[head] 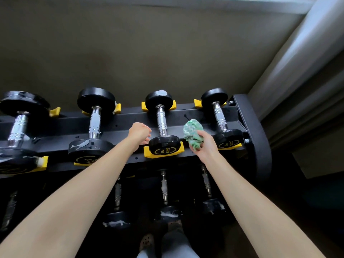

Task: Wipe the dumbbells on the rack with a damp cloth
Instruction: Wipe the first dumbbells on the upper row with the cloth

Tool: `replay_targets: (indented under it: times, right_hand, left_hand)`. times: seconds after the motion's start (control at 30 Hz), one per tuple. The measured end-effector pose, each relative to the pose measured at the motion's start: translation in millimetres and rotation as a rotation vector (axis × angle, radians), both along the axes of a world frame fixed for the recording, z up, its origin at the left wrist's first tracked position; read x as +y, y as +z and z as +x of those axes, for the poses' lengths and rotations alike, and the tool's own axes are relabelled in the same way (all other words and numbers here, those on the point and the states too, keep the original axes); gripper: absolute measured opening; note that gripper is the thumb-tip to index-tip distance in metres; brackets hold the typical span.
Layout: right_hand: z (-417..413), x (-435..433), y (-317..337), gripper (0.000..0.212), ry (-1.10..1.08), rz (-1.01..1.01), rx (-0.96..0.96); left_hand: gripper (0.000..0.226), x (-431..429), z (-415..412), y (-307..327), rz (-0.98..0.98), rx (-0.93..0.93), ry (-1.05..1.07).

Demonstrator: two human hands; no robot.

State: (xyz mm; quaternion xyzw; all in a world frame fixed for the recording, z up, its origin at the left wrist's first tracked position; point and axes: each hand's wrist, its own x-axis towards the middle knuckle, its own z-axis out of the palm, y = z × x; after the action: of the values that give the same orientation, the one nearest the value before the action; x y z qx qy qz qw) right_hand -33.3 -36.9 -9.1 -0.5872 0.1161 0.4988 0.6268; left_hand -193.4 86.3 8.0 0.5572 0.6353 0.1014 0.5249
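Cloth (pixel 192 133): green, nubby, crumpled; my right hand (pixel 205 146) grips it
Left hand (pixel 139 134): curled, empty; beside the round black dumbbell (pixel 161 120)

Dumbbells (pixel 161 123) on black, yellow-cradled rack (pixel 134 113)

Cuts the leftmost dumbbell (pixel 17 127) at the left edge. Hides the fingers of the left hand (pixel 139 133) behind its knuckles; cannot tell whether touching the near head of the third dumbbell (pixel 161 123). Buries part of the green cloth (pixel 192 135) in the right hand (pixel 206 146). Leaves the yellow print (pixel 164 150) on the heads too blurred to read. Sinks the lower-shelf dumbbells (pixel 164 189) in shadow, partly behind the forearms (pixel 89 183).
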Motion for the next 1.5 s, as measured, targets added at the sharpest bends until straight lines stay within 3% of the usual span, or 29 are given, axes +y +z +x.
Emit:
replay_targets:
  times: [0.1,0.33,0.5,0.67,0.77,0.97,1.33,1.5]
  right_hand:
    - [9.7,19.3,-3.0,0.038,0.089,-0.055,-0.109]
    - [31.0,79.2,-13.3,0.036,0.395,-0.028,-0.373]
    - [29.7,94.9,-14.7,0.031,0.643,-0.027,-0.376]
    - [50.8,117.0,-4.1,0.016,0.199,0.012,-0.469]
    - [59.7,137.6,-1.2,0.021,0.252,-0.045,-0.667]
    - [41.9,160.4,-14.0,0.026,0.429,-0.184,-0.747]
    - [18.4,172.6,8.5,0.036,0.566,0.04,-1.162]
    - [14.7,183.5,16.7,0.036,0.706,0.059,-1.235]
  left_hand:
    - [0.022,10.4,8.6,-4.2,-0.009,0.003,0.008]
    - [0.016,38.7,43.2,-17.9,-0.106,0.067,-0.076]
    - [0.028,60.8,51.6,-26.3,-0.147,0.069,0.072]
    - [0.023,67.8,62.7,-23.1,-0.17,0.014,0.012]
    - [0.016,68.6,64.2,-26.3,-0.112,0.039,-0.053]
    - [0.023,74.1,60.4,-32.3,-0.108,-0.004,-0.04]
    - [0.022,70.9,55.2,-38.1,-0.116,-0.095,0.013]
    - [0.035,66.2,41.8,-41.7,-0.122,-0.205,-0.023]
